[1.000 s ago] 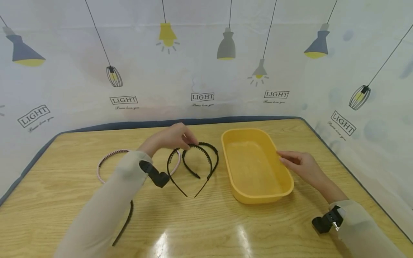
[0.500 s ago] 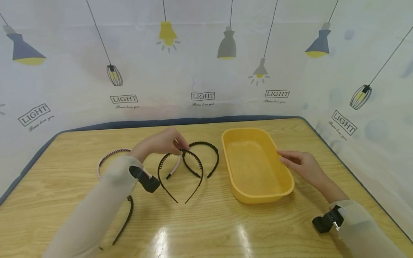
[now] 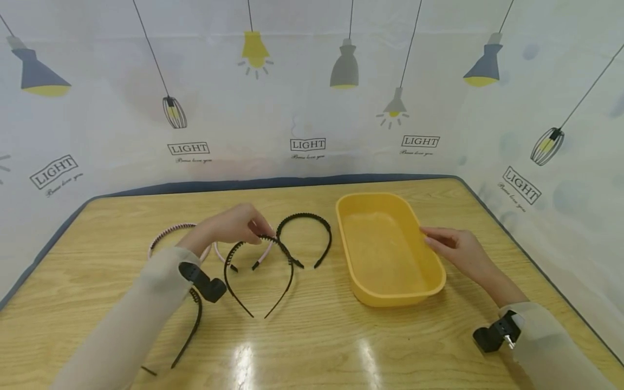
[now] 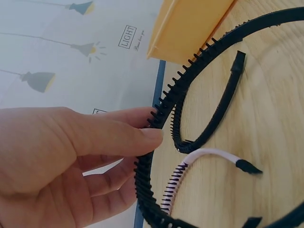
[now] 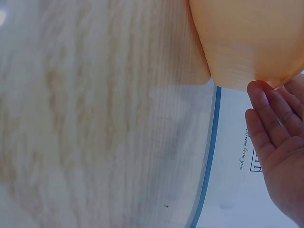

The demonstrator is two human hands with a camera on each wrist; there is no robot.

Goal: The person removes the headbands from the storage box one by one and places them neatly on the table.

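Note:
My left hand (image 3: 233, 225) pinches the top of a black toothed headband (image 3: 292, 273) between thumb and fingers. Its two ends hang down toward the table. Just behind lies another black headband (image 3: 330, 238), flat on the wood. A pink headband (image 4: 175, 183) with dark tips is under the left hand, partly covered by it. My right hand (image 3: 458, 252) holds the right rim of a yellow plastic basin (image 3: 358, 287). In the right wrist view the fingers (image 5: 266, 111) lie under that rim against the outer wall; the thumb is hidden there.
Another pink headband (image 3: 168, 230) lies at the left, partly behind the left sleeve. Nearer, a dark headband (image 3: 199, 319) is half hidden by the forearm. A printed cloth backdrop (image 3: 244, 162) rises along the wooden table's (image 3: 302, 346) back and sides.
My left hand has carried the held black headband leftward and nearer, away from the black one lying on the table. The right hand and the basin have stayed in place.

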